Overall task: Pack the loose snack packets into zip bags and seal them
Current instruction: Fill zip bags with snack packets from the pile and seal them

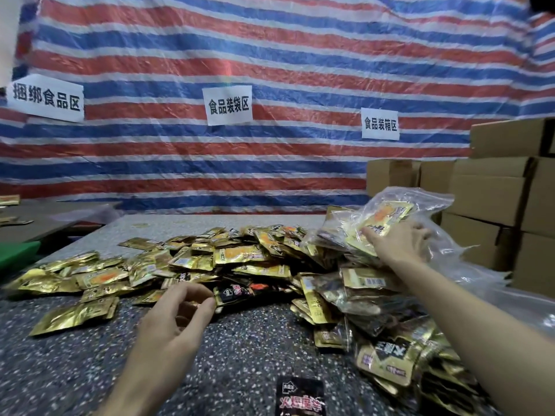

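Observation:
A heap of loose gold and black snack packets (210, 262) covers the middle of the speckled table (246, 349). My right hand (396, 241) reaches far right and holds a filled clear zip bag (387, 217) on top of a stack of other filled bags (369, 298). My left hand (180, 313) hovers at the near edge of the heap, fingers curled, thumb and fingertips close to a black packet (237, 292); whether it pinches anything is unclear. A single black packet (300, 397) lies alone near the table's front edge.
Brown cardboard boxes (492, 199) are stacked at the right behind the bags. A striped tarp wall (270, 70) with three paper signs closes the back. A green object (18, 256) sits at the left edge. Crumpled clear plastic (468, 265) lies by the boxes.

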{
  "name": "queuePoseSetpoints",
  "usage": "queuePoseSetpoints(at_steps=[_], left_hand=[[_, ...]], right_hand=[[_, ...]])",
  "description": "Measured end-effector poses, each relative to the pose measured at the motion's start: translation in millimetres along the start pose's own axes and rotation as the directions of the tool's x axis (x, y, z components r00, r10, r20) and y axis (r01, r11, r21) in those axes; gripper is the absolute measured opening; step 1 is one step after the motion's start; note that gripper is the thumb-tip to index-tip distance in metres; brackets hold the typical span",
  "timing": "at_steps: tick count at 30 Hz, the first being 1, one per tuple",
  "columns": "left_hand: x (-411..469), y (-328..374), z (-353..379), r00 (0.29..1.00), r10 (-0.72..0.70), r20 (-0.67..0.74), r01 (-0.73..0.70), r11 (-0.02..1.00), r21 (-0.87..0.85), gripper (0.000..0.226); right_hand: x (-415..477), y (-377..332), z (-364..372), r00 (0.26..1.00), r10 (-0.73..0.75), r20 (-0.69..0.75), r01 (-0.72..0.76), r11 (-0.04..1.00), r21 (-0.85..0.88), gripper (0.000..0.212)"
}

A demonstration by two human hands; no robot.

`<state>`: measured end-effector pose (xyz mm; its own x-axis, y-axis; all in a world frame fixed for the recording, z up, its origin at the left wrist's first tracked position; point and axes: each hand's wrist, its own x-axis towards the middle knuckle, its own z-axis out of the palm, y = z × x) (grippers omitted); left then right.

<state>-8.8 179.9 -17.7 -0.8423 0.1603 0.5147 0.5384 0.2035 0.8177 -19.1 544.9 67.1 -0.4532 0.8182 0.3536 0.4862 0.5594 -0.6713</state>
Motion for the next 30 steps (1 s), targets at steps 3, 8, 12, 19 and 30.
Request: queuePoseSetpoints(at_steps=[3, 8, 12, 19, 30], left_hand=[[-1.6, 2.5, 1.4, 0.999, 0.032, -0.015, -0.031, 0.999, 0.037, 0.007], [-5.9, 11.1, 3.9, 0.997, 0.08, -0.019, -0.078, 0.993, 0.087, 0.005], [-7.9, 15.1, 5.1, 0.996, 0.09, 0.003, -0.09, 0.991, 0.097, 0.006], [-7.5, 12.6, 0.3, 0.995, 0.101, 0.009, -0.102, 0.984, 0.145, 0.005], [26.0, -19.0, -84.0, 0.997, -0.044, -0.069, 0.075, 0.843, 0.533, 0.008]], right_hand=[[-4.2, -2.6, -5.1, 1.0, -0.022, -0.015, 0.023, 0.995, 0.1, 0.122], [-48.3, -17.9, -13.8, 0.98, -0.186, -0.066, 0.193, 0.976, 0.106, 0.106], [-114.7, -37.2, 0.3, 0.902, -0.433, -0.004, 0.409, 0.849, 0.335, 0.059], [-212.0, -11.4, 50.4, 0.752, -0.657, 0.061, 0.476, 0.605, 0.639, 0.032], [-207.5, 1.0, 53.7, 0.642, -0.751, 0.154, 0.488, 0.556, 0.673, 0.031]])
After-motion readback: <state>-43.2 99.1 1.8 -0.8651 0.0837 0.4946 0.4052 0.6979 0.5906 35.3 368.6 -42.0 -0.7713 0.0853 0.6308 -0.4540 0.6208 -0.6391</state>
